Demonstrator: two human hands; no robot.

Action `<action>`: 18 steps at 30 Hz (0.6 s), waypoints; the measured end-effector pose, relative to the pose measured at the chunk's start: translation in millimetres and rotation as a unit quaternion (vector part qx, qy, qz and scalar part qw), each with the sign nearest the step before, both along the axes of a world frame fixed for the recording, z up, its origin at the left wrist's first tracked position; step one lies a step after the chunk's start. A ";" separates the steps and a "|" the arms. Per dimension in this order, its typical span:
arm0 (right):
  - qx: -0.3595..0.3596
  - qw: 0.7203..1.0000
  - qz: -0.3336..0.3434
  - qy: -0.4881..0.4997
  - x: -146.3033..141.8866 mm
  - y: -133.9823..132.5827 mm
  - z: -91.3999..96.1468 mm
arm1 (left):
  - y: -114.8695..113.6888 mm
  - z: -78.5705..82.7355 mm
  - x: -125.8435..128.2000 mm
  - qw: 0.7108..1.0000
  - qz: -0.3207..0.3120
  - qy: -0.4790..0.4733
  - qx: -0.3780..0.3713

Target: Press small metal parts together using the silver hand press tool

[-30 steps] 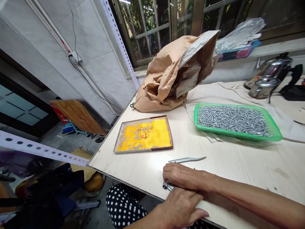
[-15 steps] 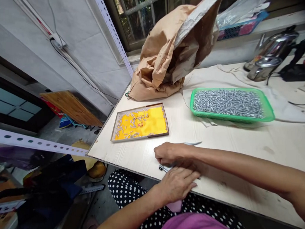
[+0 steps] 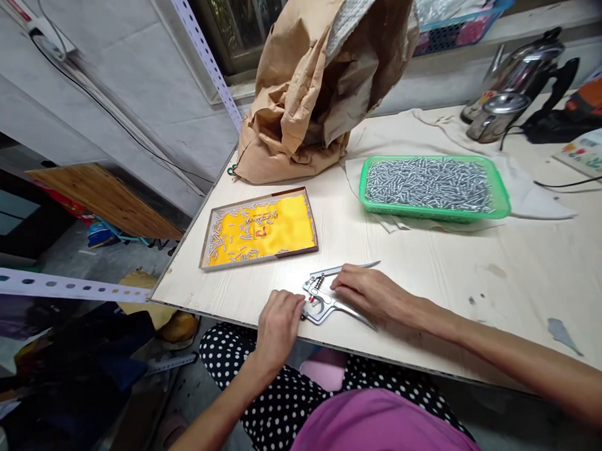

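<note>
Silver spring-loaded pliers (image 3: 325, 307) with a C-shaped jaw lie near the table's front edge, their two handles spread apart. My left hand (image 3: 279, 323) is at the jaw end, its fingertips pressed together beside the jaw; whatever they pinch is hidden. A small red bit (image 3: 311, 299) shows by the jaw opening. My right hand (image 3: 375, 292) is closed about the upper handle, whose tip sticks out past the knuckles. Beyond the hands stands a shallow box (image 3: 309, 241) with a yellow bottom and scattered small metal pins (image 3: 217, 238).
A green tray (image 3: 502, 199) heaped with small metal pins sits on a cloth at the right. Behind stands a large brown paper bag (image 3: 287, 107). A steel kettle (image 3: 527, 66) and metal cup (image 3: 497, 117) are at the back right. A grey scrap (image 3: 563, 335) lies on the table.
My left hand has moved left, off the overlap with my right hand, to the jaw end. The pliers now show with handles spread. The view has shifted slightly.
</note>
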State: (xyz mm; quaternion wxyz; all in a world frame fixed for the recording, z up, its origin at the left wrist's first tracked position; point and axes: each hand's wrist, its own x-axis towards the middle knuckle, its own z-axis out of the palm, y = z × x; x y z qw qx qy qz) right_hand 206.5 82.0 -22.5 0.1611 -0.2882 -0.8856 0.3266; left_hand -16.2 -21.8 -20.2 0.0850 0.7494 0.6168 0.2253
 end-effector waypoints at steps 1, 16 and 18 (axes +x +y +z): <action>0.008 1.000 -0.003 -0.012 3.3 -8.4 -3.2 | 1.2 -1.1 -5.7 1.000 0.004 -0.002 -0.025; 0.053 0.997 -0.054 0.030 19.5 -27.6 -26.3 | 25.5 -14.7 -8.7 0.977 0.037 -0.101 -0.182; 0.067 0.995 -0.075 0.026 26.5 -25.7 -26.9 | 24.2 -15.7 -2.9 0.985 0.001 -0.049 -0.166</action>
